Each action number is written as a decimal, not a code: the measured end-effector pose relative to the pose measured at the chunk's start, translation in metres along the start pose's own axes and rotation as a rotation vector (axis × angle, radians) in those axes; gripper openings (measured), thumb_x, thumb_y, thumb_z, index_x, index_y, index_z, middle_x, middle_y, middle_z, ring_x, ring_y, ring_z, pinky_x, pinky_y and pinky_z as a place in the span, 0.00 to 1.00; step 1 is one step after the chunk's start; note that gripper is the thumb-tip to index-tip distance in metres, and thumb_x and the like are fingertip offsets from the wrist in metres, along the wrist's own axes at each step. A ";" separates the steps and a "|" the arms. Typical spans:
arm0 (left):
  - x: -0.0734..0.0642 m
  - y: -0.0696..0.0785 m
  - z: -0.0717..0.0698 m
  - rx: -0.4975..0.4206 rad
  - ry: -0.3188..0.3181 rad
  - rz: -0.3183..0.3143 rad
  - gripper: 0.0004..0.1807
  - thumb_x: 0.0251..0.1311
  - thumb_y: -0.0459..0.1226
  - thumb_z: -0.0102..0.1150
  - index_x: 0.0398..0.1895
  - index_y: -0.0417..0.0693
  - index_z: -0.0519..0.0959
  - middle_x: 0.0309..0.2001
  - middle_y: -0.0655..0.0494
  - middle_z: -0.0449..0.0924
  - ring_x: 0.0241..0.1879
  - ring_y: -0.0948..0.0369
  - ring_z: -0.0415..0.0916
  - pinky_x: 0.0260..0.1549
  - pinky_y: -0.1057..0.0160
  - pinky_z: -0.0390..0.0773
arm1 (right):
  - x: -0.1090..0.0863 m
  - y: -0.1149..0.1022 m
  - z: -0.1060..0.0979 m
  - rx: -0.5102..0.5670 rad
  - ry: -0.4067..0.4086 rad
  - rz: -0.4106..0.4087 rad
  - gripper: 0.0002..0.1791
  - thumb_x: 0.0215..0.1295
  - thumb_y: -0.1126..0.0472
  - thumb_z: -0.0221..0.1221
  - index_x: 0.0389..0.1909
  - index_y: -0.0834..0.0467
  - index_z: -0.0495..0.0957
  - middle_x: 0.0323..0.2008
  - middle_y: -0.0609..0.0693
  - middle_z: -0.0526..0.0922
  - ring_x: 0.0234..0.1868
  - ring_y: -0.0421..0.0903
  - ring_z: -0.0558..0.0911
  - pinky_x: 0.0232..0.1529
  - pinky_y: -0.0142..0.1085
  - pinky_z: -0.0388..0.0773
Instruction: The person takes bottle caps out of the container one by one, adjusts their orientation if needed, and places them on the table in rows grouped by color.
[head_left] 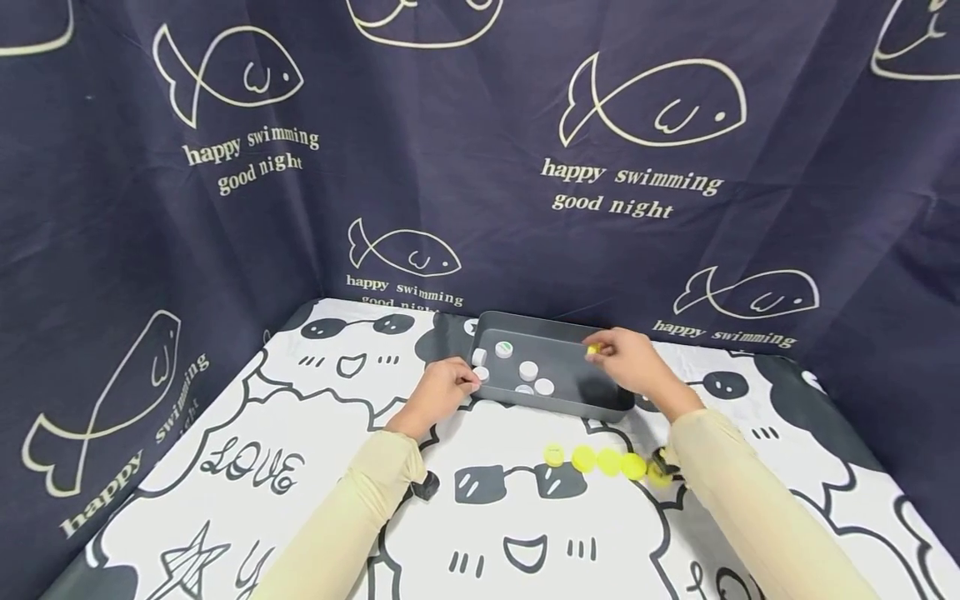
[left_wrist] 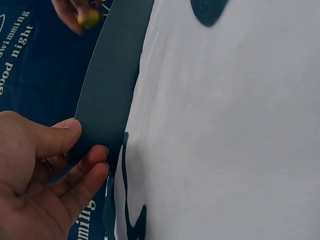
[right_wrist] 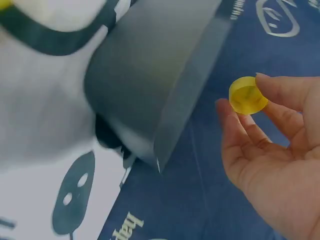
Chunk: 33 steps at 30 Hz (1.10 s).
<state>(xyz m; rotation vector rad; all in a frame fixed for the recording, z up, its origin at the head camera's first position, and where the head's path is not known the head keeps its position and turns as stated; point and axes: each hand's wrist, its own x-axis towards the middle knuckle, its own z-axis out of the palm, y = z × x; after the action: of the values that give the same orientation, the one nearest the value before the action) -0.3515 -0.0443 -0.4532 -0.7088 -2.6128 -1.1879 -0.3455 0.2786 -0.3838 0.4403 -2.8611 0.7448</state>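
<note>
A dark grey rectangular tray point(head_left: 555, 405) lies toward the back of the table. Inside it, mostly in the left half, are several white bottle caps point(head_left: 528, 371), one standing on edge against the left wall. My left hand point(head_left: 438, 390) grips the tray's near left corner; in the left wrist view its thumb point(left_wrist: 65, 134) lies at the rim and the fingertips are against the outer wall. Over the right part of the tray, my right hand point(head_left: 633, 362) pinches a yellow bottle cap point(right_wrist: 247, 96) between thumb and fingers, its hollow side showing in the right wrist view.
A row of several yellow caps point(head_left: 610, 462) lies on the patterned white tablecloth point(head_left: 337, 508) in front of the tray, its right end partly hidden by the right sleeve. Dark blue curtains point(head_left: 480, 167) with fish drawings rise directly behind the tray and along the left.
</note>
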 end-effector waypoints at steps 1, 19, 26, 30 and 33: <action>0.000 0.000 0.000 -0.003 0.003 0.003 0.03 0.59 0.29 0.67 0.30 0.42 0.88 0.34 0.58 0.82 0.36 0.62 0.79 0.40 0.64 0.80 | -0.009 0.001 -0.004 0.016 0.022 0.011 0.12 0.64 0.64 0.62 0.47 0.62 0.83 0.38 0.56 0.85 0.42 0.53 0.84 0.43 0.47 0.79; 0.000 0.004 -0.002 -0.011 0.001 -0.016 0.03 0.59 0.28 0.67 0.31 0.41 0.88 0.34 0.56 0.82 0.36 0.61 0.79 0.40 0.62 0.79 | -0.142 0.033 -0.022 -0.019 0.042 0.248 0.10 0.55 0.60 0.71 0.36 0.57 0.83 0.32 0.48 0.86 0.37 0.49 0.84 0.35 0.40 0.76; -0.001 0.008 -0.004 -0.018 -0.007 -0.029 0.02 0.58 0.29 0.67 0.32 0.40 0.88 0.35 0.56 0.82 0.37 0.60 0.79 0.40 0.61 0.79 | -0.159 0.036 -0.020 -0.009 -0.064 0.334 0.10 0.53 0.59 0.72 0.33 0.57 0.81 0.29 0.45 0.84 0.32 0.42 0.81 0.32 0.38 0.74; -0.001 0.006 -0.003 -0.023 -0.013 -0.036 0.02 0.59 0.29 0.67 0.32 0.39 0.88 0.34 0.56 0.82 0.36 0.61 0.78 0.39 0.61 0.79 | -0.163 0.039 -0.018 -0.014 -0.087 0.335 0.11 0.51 0.59 0.73 0.31 0.56 0.80 0.29 0.45 0.83 0.32 0.42 0.79 0.34 0.40 0.73; -0.001 0.006 -0.001 -0.024 -0.009 -0.042 0.02 0.59 0.29 0.67 0.31 0.41 0.88 0.34 0.57 0.82 0.35 0.62 0.77 0.37 0.62 0.78 | -0.165 0.041 -0.016 -0.024 -0.088 0.307 0.11 0.49 0.60 0.74 0.28 0.54 0.80 0.27 0.44 0.82 0.30 0.42 0.77 0.34 0.39 0.71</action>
<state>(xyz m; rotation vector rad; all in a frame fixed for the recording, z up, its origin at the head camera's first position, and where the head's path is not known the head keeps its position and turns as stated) -0.3480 -0.0421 -0.4491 -0.6688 -2.6376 -1.2322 -0.2012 0.3613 -0.4244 0.0283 -3.0558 0.7519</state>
